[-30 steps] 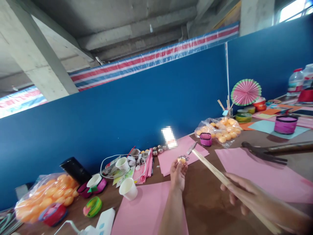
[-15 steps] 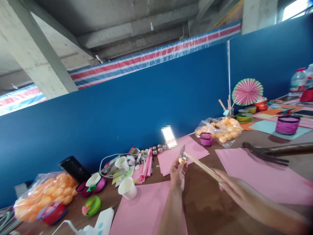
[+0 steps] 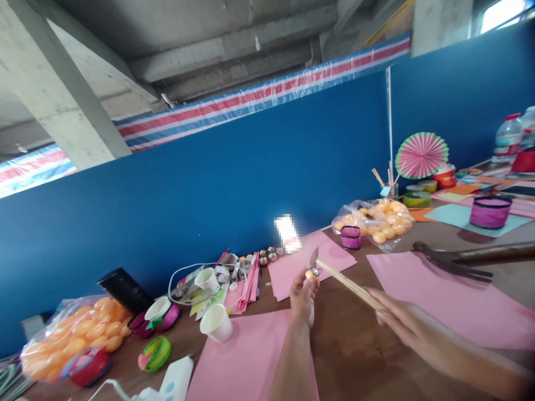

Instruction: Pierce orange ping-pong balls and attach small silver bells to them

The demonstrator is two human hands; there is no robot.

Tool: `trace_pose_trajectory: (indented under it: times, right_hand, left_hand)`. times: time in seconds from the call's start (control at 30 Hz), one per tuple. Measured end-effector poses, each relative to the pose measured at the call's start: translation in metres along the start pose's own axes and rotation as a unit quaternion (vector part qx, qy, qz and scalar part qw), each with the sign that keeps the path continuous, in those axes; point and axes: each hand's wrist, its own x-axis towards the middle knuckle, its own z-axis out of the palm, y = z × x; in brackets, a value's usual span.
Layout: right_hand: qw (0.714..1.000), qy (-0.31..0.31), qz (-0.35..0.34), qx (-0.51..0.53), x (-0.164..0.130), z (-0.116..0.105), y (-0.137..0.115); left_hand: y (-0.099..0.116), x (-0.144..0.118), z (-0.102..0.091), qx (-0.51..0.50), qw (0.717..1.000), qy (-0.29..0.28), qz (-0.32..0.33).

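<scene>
My left hand (image 3: 304, 298) pinches a small orange ball (image 3: 310, 275) between thumb and fingertips, above the brown table. The ball's upper side is shiny silver. My right hand (image 3: 395, 314) is closed around the pale wooden handle of a paintbrush (image 3: 349, 284), coming in from the right. Its grey pointed tip stands just above the ball; whether they touch I cannot tell. Behind the hands lies a pink sheet (image 3: 330, 256), and another pink sheet (image 3: 246, 356) lies under my left forearm. A white paper cup (image 3: 216, 323) stands on that nearer sheet.
Several silver balls (image 3: 267, 255) sit by the blue partition (image 3: 209, 184). Bags of orange balls lie left (image 3: 77, 334) and right (image 3: 382, 220). A hammer (image 3: 451, 262) lies right, near a pink sheet (image 3: 447, 301). A white power strip (image 3: 178, 379) is at front left.
Almost nothing differs. The whole view has shifted slightly; both hands keep their hold, and the brush tip stays close above the ball.
</scene>
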Motion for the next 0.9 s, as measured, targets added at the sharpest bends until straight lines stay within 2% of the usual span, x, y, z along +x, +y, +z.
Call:
trace_pose_trajectory:
  times: [0.3,0.37,0.53,0.67,0.8,0.9]
  right_hand:
    - [0.999,-0.018,0.023,0.019,0.001,-0.001,-0.01]
    - [0.999,-0.006,0.024,0.028,-0.001,0.001,-0.011]
    - [0.998,-0.026,0.022,0.047,-0.004,0.007,-0.01]
    - [0.998,0.0,0.042,0.038,-0.005,0.009,-0.012]
    - [0.998,-0.017,0.045,0.036,-0.004,0.01,-0.012]
    - [0.998,-0.003,0.045,0.041,-0.004,0.011,-0.01]
  left_hand:
    - [0.001,0.001,-0.003,-0.015,1.0,-0.001,-0.015]
    - [0.002,0.001,-0.003,-0.01,1.0,0.0,-0.017]
    - [0.002,0.001,-0.003,-0.012,1.0,0.016,-0.022]
    - [0.001,0.002,-0.003,-0.03,0.999,0.018,-0.026]
    - [0.001,0.001,-0.002,-0.039,0.999,0.024,-0.015]
    - [0.002,0.0,-0.001,-0.042,0.999,0.012,-0.02]
